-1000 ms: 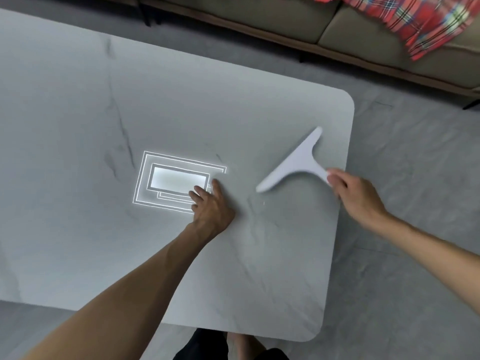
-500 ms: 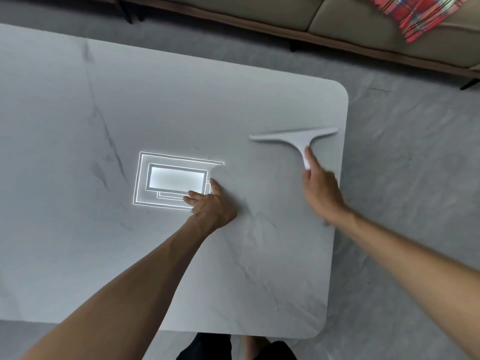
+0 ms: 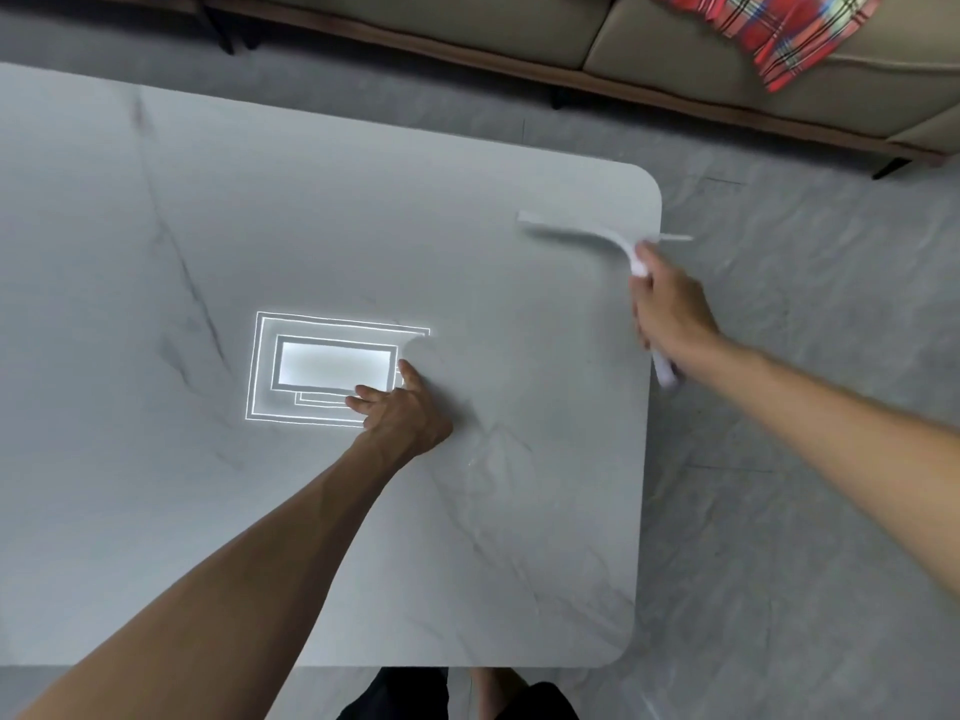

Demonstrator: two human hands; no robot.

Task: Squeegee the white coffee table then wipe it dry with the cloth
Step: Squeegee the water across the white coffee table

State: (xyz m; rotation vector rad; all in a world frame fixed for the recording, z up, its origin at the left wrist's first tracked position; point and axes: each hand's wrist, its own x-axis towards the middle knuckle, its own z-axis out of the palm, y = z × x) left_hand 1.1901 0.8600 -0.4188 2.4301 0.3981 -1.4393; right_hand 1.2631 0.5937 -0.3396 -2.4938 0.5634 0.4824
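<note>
The white marble-look coffee table (image 3: pixel 311 226) fills most of the view. My right hand (image 3: pixel 670 309) grips the handle of a white squeegee (image 3: pixel 582 232) near the table's far right corner. Its blade lies across the top, with one end reaching past the right edge. The handle's tail sticks out below my fist. My left hand (image 3: pixel 402 405) rests flat on the table's middle, fingers spread, holding nothing. No cloth for wiping is in view.
A bright rectangular light reflection (image 3: pixel 332 363) shines on the tabletop beside my left hand. A beige sofa (image 3: pixel 675 49) with a red plaid blanket (image 3: pixel 789 28) runs along the far side. Grey floor (image 3: pixel 805 589) lies to the right. My legs show below the near edge.
My right hand has swung the squeegee from a diagonal pose to lying across the far right corner, then slid it right until the blade overhangs the edge. My left hand stayed put.
</note>
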